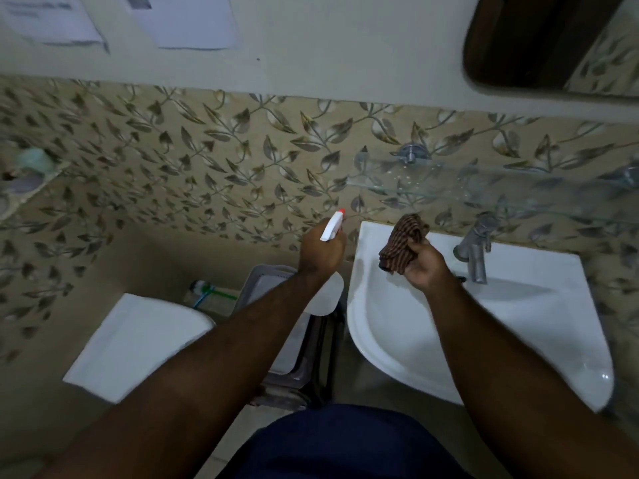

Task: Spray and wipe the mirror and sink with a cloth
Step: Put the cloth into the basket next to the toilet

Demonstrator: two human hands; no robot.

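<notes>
From the head camera, looking steeply down, both bare forearms reach forward from the bottom of the frame. The left hand (321, 252) has its fingers clenched around the neck of a white spray bottle (332, 227); the trigger head with its red nozzle tip pokes out above the knuckles toward the leaf-patterned wall tiles (193, 160), while the pale bottle body hangs below the wrist and is partly hidden by the hand. The fingers themselves are out of sight on the far side of the hand.

The right hand (423, 264) grasps a bunched brown striped cloth (403, 243), held over the back left part of the white sink (518, 305). How the cloth is folded cannot be made out. A metal tap (475, 250) stands at the back of the sink, just right of that hand. The right forearm covers part of the basin, and the drain is not visible.

A glass shelf (484, 181) is fixed to the wall above the tap, its right end cut off by the frame. Only the lower left corner of the mirror (539, 43) shows at top right. Left of the sink, a white toilet tank lid (135, 340) is blurred, and a grey bin (297, 368) sits between it and the sink, half hidden by the left arm. Papers (186, 19) on the wall at top left are too blurred to read.
</notes>
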